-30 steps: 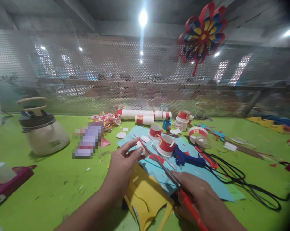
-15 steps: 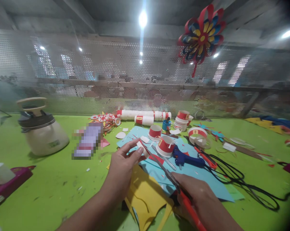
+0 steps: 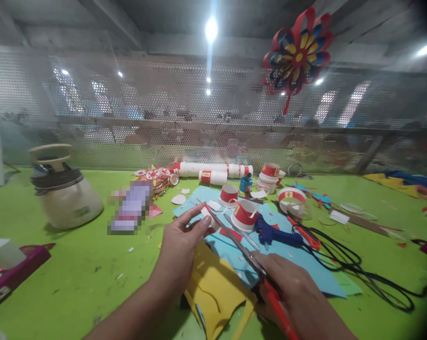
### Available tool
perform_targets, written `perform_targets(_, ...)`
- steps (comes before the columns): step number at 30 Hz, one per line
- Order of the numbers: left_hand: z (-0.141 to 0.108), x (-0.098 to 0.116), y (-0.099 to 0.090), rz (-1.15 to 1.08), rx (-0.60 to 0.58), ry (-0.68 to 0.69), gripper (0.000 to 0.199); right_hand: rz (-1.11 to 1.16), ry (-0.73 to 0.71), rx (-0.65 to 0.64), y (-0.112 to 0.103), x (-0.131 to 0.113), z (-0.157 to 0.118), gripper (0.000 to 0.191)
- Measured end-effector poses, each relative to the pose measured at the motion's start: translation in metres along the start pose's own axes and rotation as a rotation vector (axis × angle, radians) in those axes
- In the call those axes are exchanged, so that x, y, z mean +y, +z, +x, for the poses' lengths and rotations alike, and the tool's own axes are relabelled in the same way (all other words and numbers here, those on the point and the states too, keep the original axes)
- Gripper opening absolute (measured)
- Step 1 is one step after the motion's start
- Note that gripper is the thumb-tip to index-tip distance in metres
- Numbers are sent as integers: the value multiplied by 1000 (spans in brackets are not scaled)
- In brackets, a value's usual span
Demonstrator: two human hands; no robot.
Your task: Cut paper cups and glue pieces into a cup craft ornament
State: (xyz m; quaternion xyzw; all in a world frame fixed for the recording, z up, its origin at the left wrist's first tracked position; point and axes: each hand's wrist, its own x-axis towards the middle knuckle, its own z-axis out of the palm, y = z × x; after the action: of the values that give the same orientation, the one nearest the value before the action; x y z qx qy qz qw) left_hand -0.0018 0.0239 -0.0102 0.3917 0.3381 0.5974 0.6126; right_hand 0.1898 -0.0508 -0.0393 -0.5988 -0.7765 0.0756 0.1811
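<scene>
My left hand [image 3: 183,241] pinches a small white piece of paper [image 3: 208,215] between thumb and fingers. Wrapped round the red handles of a pair of scissors [image 3: 248,256] is my right hand [image 3: 291,281]. The scissor blades point up and left, and their tips are at the white paper; they look nearly closed. Below the hands lies yellow paper [image 3: 218,283] with cut edges. Just beyond the blades, a cut-down red and white paper cup [image 3: 244,218] and another red cup [image 3: 229,193] sit on a light blue sheet [image 3: 305,269].
Right of the cups lies a blue glue gun [image 3: 279,235] with black cable [image 3: 351,264], beside a red-handled tool [image 3: 307,236]. Stacked cups [image 3: 213,177] line the back. At left stand a large jug [image 3: 66,200], a blurred-out phone-like object [image 3: 131,208] and a purple power strip [image 3: 25,264].
Both hands keep nearly the same pose, the scissors still at the white paper. The whole view has shifted very slightly.
</scene>
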Motion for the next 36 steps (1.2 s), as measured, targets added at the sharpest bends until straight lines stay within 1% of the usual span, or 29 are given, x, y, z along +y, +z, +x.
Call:
perform_targets(4, -1, 0, 0, -12, -23, 10, 49, 22, -22, 31, -3, -1, 0, 40)
perform_targets(10, -3, 2, 3, -8, 8, -23, 49, 34, -22, 56, -5, -2, 0, 36)
perform_targets(13, -2, 2, 3, -26, -13, -12, 48, 33, -30, 73, -5, -4, 1, 34)
perform_targets(18, -2, 2, 3, -45, -22, -20, 48, 4, -40, 47, -5, -6, 2, 31)
perform_targets(24, -2, 2, 5, -43, -4, -31, 47, 7, -35, 50, -6, -8, 3, 27)
perform_targets(31, -3, 2, 2, -49, -21, -39, 37, 22, -36, 48, -7, -8, 3, 22)
perform_targets(33, -1, 3, 0, -69, -39, -43, 35, 16, -39, 45, -6, -6, 3, 23)
perform_targets(36, 3, 6, -2, -80, -46, -44, 32, 22, -42, 53, -3, -1, 2, 28)
